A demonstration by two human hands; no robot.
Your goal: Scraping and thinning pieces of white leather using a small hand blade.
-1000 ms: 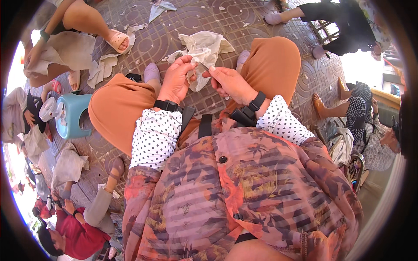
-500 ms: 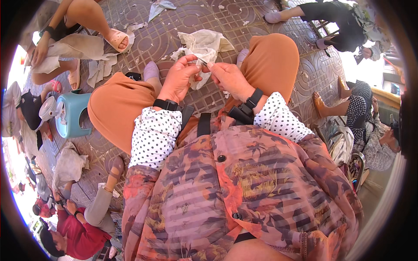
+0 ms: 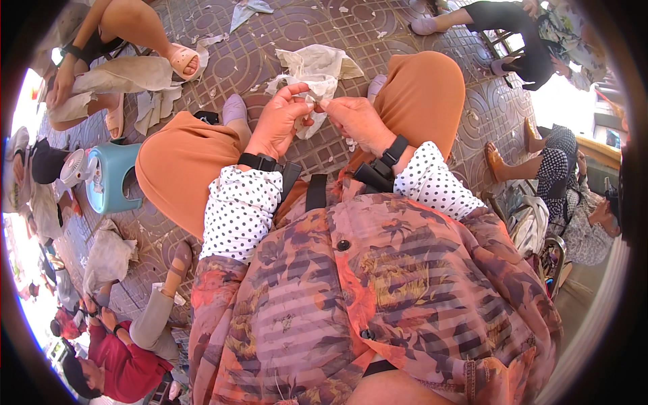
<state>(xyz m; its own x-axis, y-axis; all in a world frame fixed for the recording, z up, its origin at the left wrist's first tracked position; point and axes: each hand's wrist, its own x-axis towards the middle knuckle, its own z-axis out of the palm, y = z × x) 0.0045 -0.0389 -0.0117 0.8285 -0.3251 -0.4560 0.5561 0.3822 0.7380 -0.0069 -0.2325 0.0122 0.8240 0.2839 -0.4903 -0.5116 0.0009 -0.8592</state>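
Likely the cloth (image 3: 318, 66) is soft, light, best edge-held; your left hand (image 3: 277, 120) and right hand (image 3: 359, 121) pinch narrowly (contents unclear).

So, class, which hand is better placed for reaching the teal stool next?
Probably the left hand: it is nearer the stool, which stands beyond the left knee; the right hand is farther away.

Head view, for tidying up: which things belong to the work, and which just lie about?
Work, likely:
- left hand and right hand
- pale cloth near them
- anything pinched: too small to tell

Lying about:
- blue stool
- white fan
- cloth scrap
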